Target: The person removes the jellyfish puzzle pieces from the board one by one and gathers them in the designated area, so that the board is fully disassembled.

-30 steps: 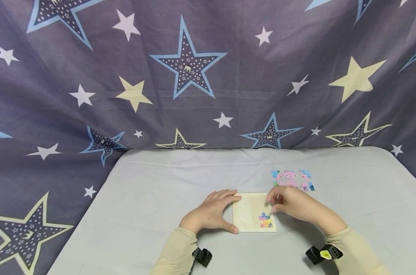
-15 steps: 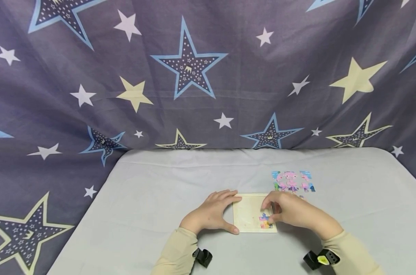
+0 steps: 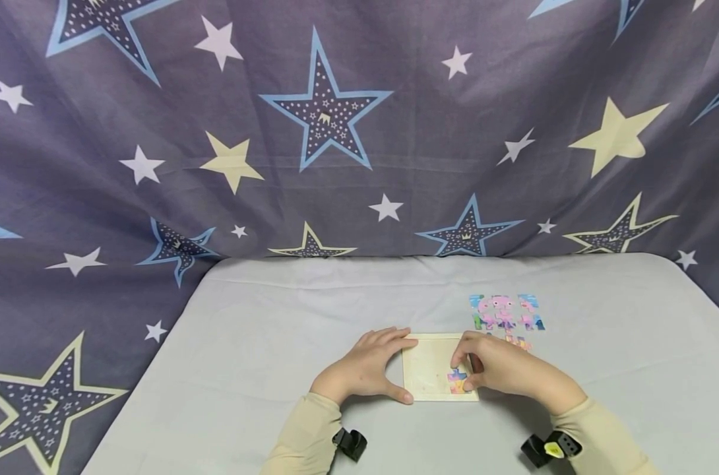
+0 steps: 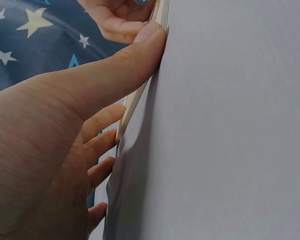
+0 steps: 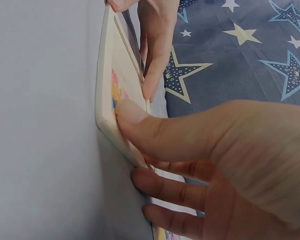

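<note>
A pale wooden puzzle tray [image 3: 425, 366] lies flat on the cloth. My left hand [image 3: 368, 366] steadies its left side, with the fingers spread at the far corner and the thumb [image 4: 145, 40] against the near edge. A few colourful jigsaw pieces [image 3: 456, 377] sit in the tray's lower right corner. My right hand [image 3: 499, 363] bends over that corner, index finger and thumb set about a jigsaw piece. In the right wrist view the thumb [image 5: 132, 112] lies on the coloured pieces; the index fingertip is hidden there.
Several loose jigsaw pieces [image 3: 502, 310], with pink figures on them, lie in rows behind the right hand. More pieces [image 3: 518, 342] are partly covered by that hand. A grey cloth [image 3: 276, 316] covers the table, and a star-patterned curtain [image 3: 359, 132] hangs behind it.
My right hand has moved slightly left and down, from the tray's right edge onto the pieces in its corner. More loose pieces show behind it. My left hand stays put.
</note>
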The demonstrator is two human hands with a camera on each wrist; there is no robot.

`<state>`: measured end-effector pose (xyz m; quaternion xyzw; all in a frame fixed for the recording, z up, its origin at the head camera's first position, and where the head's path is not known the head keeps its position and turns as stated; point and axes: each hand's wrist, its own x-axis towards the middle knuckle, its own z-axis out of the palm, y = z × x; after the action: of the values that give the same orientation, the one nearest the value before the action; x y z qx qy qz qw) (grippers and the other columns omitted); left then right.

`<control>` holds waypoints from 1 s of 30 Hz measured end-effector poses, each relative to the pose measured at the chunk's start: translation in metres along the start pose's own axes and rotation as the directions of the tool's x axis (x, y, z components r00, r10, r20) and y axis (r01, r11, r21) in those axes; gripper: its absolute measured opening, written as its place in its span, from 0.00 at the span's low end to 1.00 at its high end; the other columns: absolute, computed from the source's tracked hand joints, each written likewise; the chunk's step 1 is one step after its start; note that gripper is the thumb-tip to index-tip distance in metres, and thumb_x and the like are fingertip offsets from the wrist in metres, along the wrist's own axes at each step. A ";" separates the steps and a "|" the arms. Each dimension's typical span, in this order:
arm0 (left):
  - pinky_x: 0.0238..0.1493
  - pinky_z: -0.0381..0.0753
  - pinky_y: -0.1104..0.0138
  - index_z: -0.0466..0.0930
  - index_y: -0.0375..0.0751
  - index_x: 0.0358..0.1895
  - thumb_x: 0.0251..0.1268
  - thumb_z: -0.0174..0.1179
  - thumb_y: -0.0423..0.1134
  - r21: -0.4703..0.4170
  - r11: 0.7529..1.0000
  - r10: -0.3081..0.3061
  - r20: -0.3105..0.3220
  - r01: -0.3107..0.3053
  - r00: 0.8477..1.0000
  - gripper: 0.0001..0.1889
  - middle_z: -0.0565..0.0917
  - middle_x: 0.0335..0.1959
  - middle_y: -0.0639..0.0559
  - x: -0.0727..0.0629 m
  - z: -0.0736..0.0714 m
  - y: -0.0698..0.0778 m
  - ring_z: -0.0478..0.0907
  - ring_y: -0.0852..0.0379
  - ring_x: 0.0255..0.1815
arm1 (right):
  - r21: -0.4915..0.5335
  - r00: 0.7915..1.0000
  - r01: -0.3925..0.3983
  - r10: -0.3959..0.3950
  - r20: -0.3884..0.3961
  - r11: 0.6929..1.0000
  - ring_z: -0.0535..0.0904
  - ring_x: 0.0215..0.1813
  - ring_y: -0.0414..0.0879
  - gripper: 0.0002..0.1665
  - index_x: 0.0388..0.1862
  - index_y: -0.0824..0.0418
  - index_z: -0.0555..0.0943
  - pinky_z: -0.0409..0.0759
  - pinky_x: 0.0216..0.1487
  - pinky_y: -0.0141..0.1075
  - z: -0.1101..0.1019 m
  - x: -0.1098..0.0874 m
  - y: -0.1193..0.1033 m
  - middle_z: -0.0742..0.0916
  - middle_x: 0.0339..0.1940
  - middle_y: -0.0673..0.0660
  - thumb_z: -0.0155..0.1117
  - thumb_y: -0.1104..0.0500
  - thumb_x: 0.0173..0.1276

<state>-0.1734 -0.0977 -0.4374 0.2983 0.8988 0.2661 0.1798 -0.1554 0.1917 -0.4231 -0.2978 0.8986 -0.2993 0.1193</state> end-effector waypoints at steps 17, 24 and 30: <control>0.90 0.48 0.45 0.72 0.44 0.83 0.56 0.86 0.50 -0.011 1.000 0.005 0.000 -0.005 1.000 0.50 0.65 0.88 0.46 0.000 -0.001 0.000 0.55 0.41 0.89 | 0.011 1.000 0.022 -0.022 0.013 1.000 0.70 0.32 0.32 0.20 0.43 0.56 0.82 0.75 0.32 0.32 0.000 0.001 -0.001 0.78 0.33 0.43 0.86 0.67 0.60; 0.90 0.47 0.44 0.72 0.44 0.83 0.56 0.86 0.51 -0.002 1.000 0.007 0.000 -0.007 1.000 0.51 0.65 0.88 0.46 0.001 0.000 -0.001 0.55 0.41 0.89 | 0.028 0.999 0.046 -0.046 0.009 0.999 0.71 0.31 0.31 0.18 0.41 0.54 0.81 0.76 0.31 0.31 -0.002 0.001 -0.003 0.80 0.30 0.40 0.81 0.70 0.66; 0.90 0.46 0.44 0.71 0.44 0.83 0.56 0.86 0.51 0.001 1.000 0.005 0.002 -0.005 1.000 0.51 0.64 0.88 0.46 0.001 0.000 -0.001 0.55 0.41 0.89 | 0.020 0.998 0.054 -0.053 -0.021 0.998 0.72 0.31 0.31 0.16 0.40 0.54 0.82 0.77 0.31 0.30 -0.003 0.000 -0.003 0.85 0.31 0.40 0.80 0.70 0.68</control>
<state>-0.1745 -0.0978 -0.4381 0.3007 0.8981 0.2658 0.1801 -0.1553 0.1911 -0.4184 -0.3173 0.8884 -0.3147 0.1053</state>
